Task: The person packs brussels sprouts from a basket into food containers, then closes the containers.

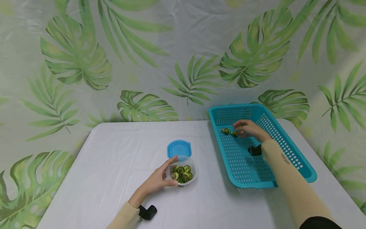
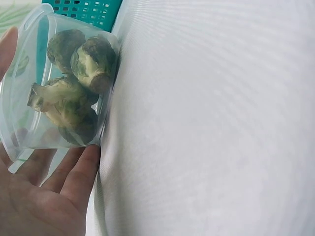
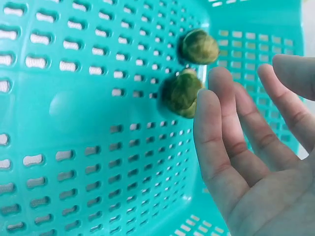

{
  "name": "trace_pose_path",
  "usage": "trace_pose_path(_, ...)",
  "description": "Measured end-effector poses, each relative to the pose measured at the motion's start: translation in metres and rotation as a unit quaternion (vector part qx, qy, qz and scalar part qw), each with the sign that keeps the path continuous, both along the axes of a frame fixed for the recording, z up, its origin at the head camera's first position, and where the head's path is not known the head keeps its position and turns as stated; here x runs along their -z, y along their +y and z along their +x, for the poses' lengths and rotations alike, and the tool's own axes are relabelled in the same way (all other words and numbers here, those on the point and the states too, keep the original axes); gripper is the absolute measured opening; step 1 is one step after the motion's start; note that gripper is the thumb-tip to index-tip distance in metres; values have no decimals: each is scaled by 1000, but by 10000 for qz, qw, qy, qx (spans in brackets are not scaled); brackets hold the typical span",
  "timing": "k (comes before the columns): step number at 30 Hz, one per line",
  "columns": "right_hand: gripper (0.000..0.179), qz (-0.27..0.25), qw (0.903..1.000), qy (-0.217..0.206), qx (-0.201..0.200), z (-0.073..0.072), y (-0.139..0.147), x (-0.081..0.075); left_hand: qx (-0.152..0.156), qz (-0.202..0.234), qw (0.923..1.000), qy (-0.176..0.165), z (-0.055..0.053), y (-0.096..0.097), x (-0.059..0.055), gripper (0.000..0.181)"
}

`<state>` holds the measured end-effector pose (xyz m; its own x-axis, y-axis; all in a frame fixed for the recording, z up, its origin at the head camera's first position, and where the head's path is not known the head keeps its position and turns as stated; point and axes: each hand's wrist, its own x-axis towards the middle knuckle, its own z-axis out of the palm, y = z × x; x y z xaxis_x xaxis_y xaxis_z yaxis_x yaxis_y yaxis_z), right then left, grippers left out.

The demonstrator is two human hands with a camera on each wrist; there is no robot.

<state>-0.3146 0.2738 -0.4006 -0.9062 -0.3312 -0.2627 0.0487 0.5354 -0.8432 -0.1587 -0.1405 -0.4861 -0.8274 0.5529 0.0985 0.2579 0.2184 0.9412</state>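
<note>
On the white-covered table, my left hand grips a clear plastic container, with the thumb on the near side and the fingers round the far side. Several Brussels sprouts lie inside it. My right hand is inside the turquoise basket, fingers loosely bent and nothing held. Two Brussels sprouts rest on the basket floor by its fingertips: one sprout a little apart, the other sprout nearest the fingers. In the head view, the fingers come right up to that nearer sprout.
A blue lid lies flat just behind the container. The basket's raised, perforated walls surround the right hand. White cloth covers the table, and a leaf-patterned curtain hangs behind it.
</note>
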Motion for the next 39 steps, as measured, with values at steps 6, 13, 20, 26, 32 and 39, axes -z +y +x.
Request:
trace_pose_path(6,42,161,9998,-79,47,-6,2,8,-2,-9,10000,28,-1,0,1,89)
trace_pose_path(13,41,369,9991,-187,50,-4,-1,9,-15,-14,10000,-16,0,0,2,88)
trace_pose_path(20,41,661,9972,-360,37,-3,-3,12,17,35,10000,-15,1,1,1,88)
trace_pose_path(26,42,801,9960,-397,-94,-6,-3,17,10,8,10000,-16,1,1,1,88)
trace_pose_path(32,40,828,9961,-290,14,-4,-4,16,-7,-11,10000,31,1,1,2,88)
trace_pose_path(39,37,731,9971,-120,161,-1,-4,15,-25,-13,10000,-7,2,1,2,88)
